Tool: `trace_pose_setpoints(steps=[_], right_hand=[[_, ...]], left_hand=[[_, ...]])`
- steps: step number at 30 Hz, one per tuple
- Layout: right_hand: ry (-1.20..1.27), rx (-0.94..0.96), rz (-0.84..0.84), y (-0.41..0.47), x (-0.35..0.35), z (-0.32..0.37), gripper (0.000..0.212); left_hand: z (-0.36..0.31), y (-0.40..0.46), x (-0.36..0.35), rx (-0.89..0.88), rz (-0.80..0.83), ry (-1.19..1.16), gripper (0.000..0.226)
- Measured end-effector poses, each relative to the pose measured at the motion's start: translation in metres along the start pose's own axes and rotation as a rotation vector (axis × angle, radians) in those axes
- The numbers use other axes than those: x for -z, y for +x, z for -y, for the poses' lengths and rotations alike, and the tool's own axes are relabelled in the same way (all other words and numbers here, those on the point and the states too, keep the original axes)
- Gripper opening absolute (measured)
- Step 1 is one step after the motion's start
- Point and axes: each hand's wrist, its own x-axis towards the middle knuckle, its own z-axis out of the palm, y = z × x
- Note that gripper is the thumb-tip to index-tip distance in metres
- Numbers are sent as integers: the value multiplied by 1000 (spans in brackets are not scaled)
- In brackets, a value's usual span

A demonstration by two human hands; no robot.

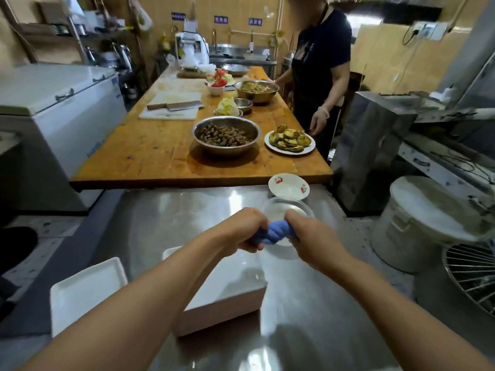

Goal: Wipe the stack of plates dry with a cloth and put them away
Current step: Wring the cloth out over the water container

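Note:
A twisted blue cloth point(276, 232) stretches between both hands above the steel counter point(187, 210). My left hand point(247, 227) grips its left end and my right hand point(308, 236) grips its right end. Below my forearms sits a stack of white rectangular plates point(230, 287). One more white rectangular plate point(85, 290) lies alone at the near left. Just behind the cloth rests a clear round dish point(278, 207), partly hidden by my hands. A small white saucer with red cherries point(288, 186) sits beyond it.
A wooden table point(150, 156) behind the counter carries a steel bowl of peanuts point(226, 135), a plate of fried food point(289, 140), a cutting board with a cleaver point(174, 105). A person in a dark apron point(318, 76) stands at its right. A lidded white bucket point(423, 223) stands right.

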Motion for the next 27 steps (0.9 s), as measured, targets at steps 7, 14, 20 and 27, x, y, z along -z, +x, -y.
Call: trace_pose_setpoints(steps=[7, 14, 20, 27], right_hand=[[-127, 159, -57, 51, -4, -80, 8], [68, 175, -41, 81, -39, -134, 5], [884, -177, 413, 93, -49, -155, 26], [1358, -212, 872, 114, -39, -178, 24]], left_hand=[[-34, 74, -34, 189, 79, -42, 17], [-38, 134, -42, 180, 97, 140, 23], [-21, 166, -50, -253, -235, 857, 11], [-9, 177, -42, -633, -239, 1241, 12]])
